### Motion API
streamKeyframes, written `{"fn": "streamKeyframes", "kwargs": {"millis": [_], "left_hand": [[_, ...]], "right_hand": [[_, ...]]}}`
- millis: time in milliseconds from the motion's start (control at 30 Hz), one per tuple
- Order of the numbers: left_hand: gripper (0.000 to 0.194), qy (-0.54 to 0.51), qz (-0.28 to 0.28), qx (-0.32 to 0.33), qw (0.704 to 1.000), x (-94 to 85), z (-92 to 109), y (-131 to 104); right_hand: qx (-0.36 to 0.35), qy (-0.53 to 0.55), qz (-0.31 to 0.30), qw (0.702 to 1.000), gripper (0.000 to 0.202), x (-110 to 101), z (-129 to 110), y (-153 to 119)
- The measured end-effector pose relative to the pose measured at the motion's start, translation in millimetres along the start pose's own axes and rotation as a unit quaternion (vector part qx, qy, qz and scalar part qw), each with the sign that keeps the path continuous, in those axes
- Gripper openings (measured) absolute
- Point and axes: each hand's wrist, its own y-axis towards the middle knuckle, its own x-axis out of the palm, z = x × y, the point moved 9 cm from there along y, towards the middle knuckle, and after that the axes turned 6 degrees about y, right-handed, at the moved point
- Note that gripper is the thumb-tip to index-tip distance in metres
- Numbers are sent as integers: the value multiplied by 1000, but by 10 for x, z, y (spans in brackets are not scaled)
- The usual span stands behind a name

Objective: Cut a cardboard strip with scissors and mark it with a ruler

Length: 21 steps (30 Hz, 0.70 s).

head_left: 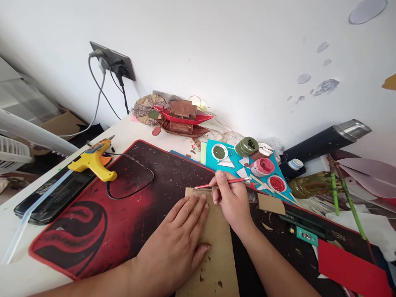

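A long strip of brown cardboard lies on the mat under both hands, with a few dark flecks on it. My left hand rests flat on it, fingers stretched out and close together. Its fingertips touch a narrow strip that looks like a ruler, laid across the cardboard near its far end. Between the thumb and fingers of my right hand is a red pencil, held nearly level. The pencil's tip points left and reaches the far edge of the ruler-like strip.
A yellow hot glue gun stands left on a black case, its cord curling over the red-black mat. Open paint pots sit on blue card. Behind are model boats; to the right, a flask and red card.
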Motion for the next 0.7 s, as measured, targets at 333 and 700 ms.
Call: {"fn": "streamKeyframes", "kwargs": {"millis": [333, 700], "left_hand": [[72, 14, 23, 2, 1000, -83, -1, 16], [70, 19, 22, 1, 1000, -80, -1, 19]], "right_hand": [[-5, -2, -11, 1000, 62, 9, 26, -4], [-17, -23, -18, 999, 61, 19, 13, 3]]}}
